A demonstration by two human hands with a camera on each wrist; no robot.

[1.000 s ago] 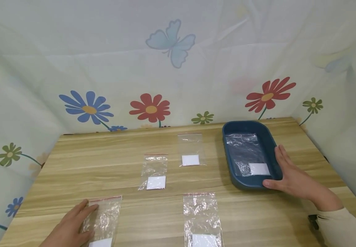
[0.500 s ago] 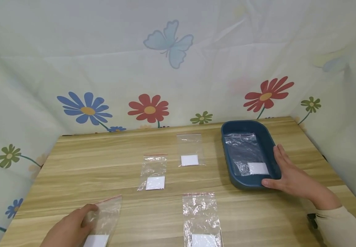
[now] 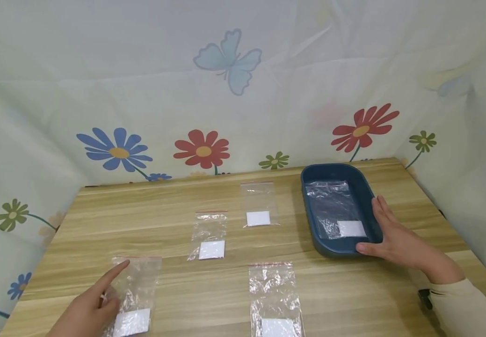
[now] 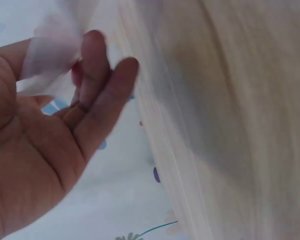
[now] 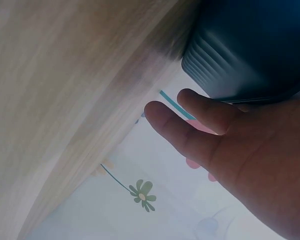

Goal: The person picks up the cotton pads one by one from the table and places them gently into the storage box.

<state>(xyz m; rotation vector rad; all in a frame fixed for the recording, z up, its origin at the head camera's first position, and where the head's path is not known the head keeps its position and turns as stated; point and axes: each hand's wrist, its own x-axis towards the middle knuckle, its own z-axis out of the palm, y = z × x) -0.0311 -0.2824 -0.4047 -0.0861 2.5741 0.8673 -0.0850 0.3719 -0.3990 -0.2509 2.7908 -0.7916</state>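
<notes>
My left hand [image 3: 87,304] pinches the left side of a clear zip-lock bag [image 3: 137,285] at the front left, its index finger stretched out over the plastic. A white rectangle [image 3: 132,322] shows in the bag's lower part. In the left wrist view, blurred plastic [image 4: 45,65] lies across the thumb side of the fingers. My right hand [image 3: 402,245] rests against the near right corner of a dark blue tray [image 3: 339,252], thumb at the front rim and straight fingers along the right side. Inside the tray lies another zip-lock bag [image 3: 333,206] with a white rectangle.
More zip-lock bags lie flat on the wooden table [image 3: 141,215]: a small bag [image 3: 210,229] in the middle, a bag [image 3: 258,196] behind it, and a larger bag [image 3: 273,290] at the front. A flower-printed curtain [image 3: 150,93] surrounds the table's back and sides.
The left hand has taken hold of the bag beneath it; the bag has come up and shifted slightly left and away. The right hand has stayed at the tray.
</notes>
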